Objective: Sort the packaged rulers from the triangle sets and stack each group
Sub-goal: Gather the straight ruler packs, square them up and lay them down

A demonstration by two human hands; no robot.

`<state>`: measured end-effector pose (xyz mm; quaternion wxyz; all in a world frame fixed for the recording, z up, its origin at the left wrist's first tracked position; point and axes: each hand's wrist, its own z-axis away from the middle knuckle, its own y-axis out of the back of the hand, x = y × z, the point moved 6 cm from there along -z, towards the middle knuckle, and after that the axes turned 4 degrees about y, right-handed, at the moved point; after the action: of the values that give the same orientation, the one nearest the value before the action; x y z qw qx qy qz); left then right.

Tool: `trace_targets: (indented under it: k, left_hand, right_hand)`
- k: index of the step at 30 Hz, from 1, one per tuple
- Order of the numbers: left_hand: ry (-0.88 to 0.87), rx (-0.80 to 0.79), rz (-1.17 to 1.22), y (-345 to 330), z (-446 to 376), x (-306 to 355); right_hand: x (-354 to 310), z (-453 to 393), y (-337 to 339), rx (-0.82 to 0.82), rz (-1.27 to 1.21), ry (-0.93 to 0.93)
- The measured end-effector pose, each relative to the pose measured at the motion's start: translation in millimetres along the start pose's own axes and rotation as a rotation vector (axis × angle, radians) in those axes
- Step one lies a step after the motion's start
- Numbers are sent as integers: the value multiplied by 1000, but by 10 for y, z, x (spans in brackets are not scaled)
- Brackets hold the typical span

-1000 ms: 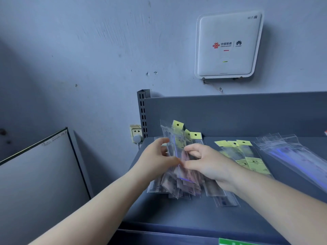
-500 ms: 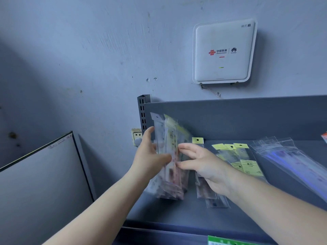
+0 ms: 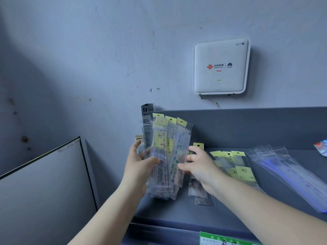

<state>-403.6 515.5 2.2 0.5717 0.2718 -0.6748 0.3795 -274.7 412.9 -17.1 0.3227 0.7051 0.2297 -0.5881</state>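
A fanned bundle of packaged rulers (image 3: 168, 152) in clear sleeves with yellow header tabs stands upright above the grey shelf (image 3: 177, 213). My left hand (image 3: 139, 170) grips it from the left, thumb across the front. My right hand (image 3: 198, 167) touches its right edge with fingers spread. Beneath my right hand lie a few loose packs (image 3: 198, 191), one yellow tab poking up behind. A flat stack of yellow-tabbed ruler packs (image 3: 237, 167) lies to the right. Further right lies a pile of long clear packs (image 3: 290, 172).
The shelf's grey back panel (image 3: 247, 128) rises behind the packs, with a slotted upright post (image 3: 146, 108) at its left end. A white router (image 3: 220, 66) hangs on the wall. A white board (image 3: 44, 183) leans at the left. A green label (image 3: 223, 240) marks the shelf's front edge.
The bundle was lifted off the shelf and tipped upright, now fanned facing me. My right hand moved from the front of the packs to the bundle's right edge. The camera tilted down.
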Motion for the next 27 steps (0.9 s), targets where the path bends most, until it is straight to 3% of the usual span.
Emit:
trace_targets:
  k: [6,10,13,17,20,27]
  left_hand:
    - [-35,101,113,238,-10,75]
    - [-86,123,156,335,5,152]
    - [-120,64,178,245,89,159]
    - [-170,-62,227,33,229,186]
    - [-193,-137,246,-151,361,209]
    - [-113,-186,319,-550,568,21]
  right_hand:
    - [69,-50,101,52,-55,-71]
    - [41,18,59,-25,252,-66]
    - [-166,102,50,5,477,89]
    - [-533,323,48,12,225,288]
    - [-656,529,136,57,268,404]
    - [-522,892,451,177,180,411]
